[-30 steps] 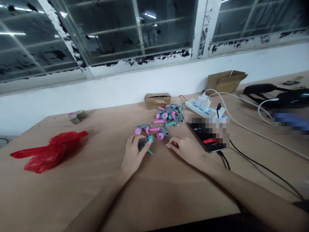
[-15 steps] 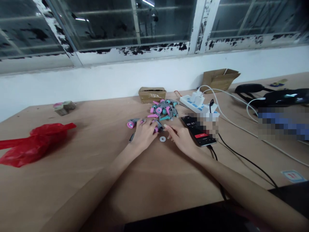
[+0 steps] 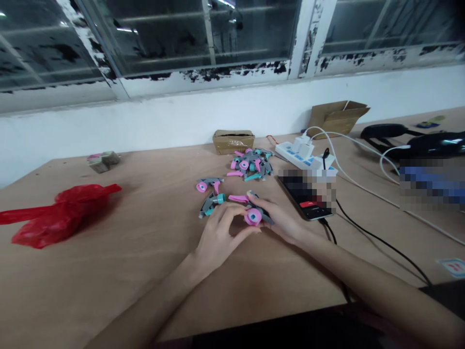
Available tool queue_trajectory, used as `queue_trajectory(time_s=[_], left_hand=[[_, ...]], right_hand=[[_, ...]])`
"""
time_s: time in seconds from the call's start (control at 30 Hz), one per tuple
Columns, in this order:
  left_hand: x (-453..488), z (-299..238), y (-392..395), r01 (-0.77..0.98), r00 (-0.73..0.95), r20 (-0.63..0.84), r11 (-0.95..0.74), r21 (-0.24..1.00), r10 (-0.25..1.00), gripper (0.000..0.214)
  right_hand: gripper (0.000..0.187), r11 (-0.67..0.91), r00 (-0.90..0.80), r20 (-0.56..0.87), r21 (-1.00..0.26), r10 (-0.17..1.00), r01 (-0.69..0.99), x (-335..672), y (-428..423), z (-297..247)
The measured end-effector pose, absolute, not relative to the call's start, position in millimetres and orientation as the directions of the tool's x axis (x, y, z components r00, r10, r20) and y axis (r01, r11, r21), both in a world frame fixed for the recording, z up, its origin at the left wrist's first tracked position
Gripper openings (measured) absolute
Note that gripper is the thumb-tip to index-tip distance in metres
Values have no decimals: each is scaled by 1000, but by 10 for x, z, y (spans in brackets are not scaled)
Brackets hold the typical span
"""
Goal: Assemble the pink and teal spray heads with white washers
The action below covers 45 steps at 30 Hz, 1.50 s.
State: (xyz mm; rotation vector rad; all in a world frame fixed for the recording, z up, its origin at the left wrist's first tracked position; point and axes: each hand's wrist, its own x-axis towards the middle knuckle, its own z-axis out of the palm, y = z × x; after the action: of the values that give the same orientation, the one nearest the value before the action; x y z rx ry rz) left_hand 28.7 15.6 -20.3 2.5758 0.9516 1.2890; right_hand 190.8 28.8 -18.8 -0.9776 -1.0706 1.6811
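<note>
Left of the held plastic spray head (image 3: 253, 217), a plastic bag (image 3: 78, 208) is gleaming, the wooden tabletop (image 3: 156, 208) looking matt.

Honestly can't read a thing here. White paper sticker with a blue border (image 3: 454, 267), lower right edge: reddish characters, way too blurry. Black slab-shaped phone (image 3: 298, 195), right of centre: screen's partly pixelated, nothing legible.

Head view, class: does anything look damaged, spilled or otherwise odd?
Yes: the white window frame behind the table looks damaged, with ragged dark patches where paint seems flaked. No spill shows. The pink-and-grey trigger spray head being held shows no obvious damage.
</note>
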Motion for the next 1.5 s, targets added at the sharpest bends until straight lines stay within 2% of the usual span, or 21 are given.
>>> queue_trajectory(time_s=[0.13,0.43,0.57,0.67,0.73,0.83,0.93,1.0,1.07,1.17,1.23,1.33,1.4,1.5], left_hand=[[272,-211,169,475,475,677,-812,340,562,22],[278,-234,152,504,511,667,-818,277,542,22],[247,-204,167,522,511,656,-807,277,556,25],[181,-182,253,628,446,648,-732,266,618,20],[118,-185,349,736,358,638,-626,256,682,17],[15,-224,501,861,235,559,-437,261,795,27],[-64,-280,603,895,195,419,-336,295,887,40],[-92,-301,629,893,225,352,-336,299,909,37],[-101,-301,629,881,266,329,-367,298,906,29],[-93,-269,610,853,289,327,-397,338,900,21],[-81,-237,592,834,290,327,-405,374,899,19],[-50,-200,556,792,284,357,-427,436,890,18],[-12,-194,519,718,276,360,-440,539,891,20],[65,-212,450,475,303,241,-366,800,922,26]], right_hand=[[31,-361,-349,-241,-870,905,-335,1913,306,-224],[31,-335,-351,-224,-895,909,-296,1922,334,-274],[40,-187,-314,-133,-971,940,-150,1991,370,-228],[47,-5,-125,-23,-990,992,143,2101,444,-215],[50,97,38,125,-899,992,428,2180,510,-235],[56,132,136,339,-659,931,740,2261,595,-279],[64,163,104,509,-452,854,877,2264,614,-294],[61,243,7,598,-336,802,910,2230,579,-288],[49,368,-152,600,-256,786,894,2188,524,-291],[41,506,-370,507,-158,779,848,2157,455,-340],[40,507,-414,447,-108,793,855,2167,439,-384],[28,495,-425,397,-90,814,864,2198,449,-416],[21,505,-431,383,-116,817,855,2206,460,-410],[18,515,-432,369,-163,823,842,2197,475,-398]])
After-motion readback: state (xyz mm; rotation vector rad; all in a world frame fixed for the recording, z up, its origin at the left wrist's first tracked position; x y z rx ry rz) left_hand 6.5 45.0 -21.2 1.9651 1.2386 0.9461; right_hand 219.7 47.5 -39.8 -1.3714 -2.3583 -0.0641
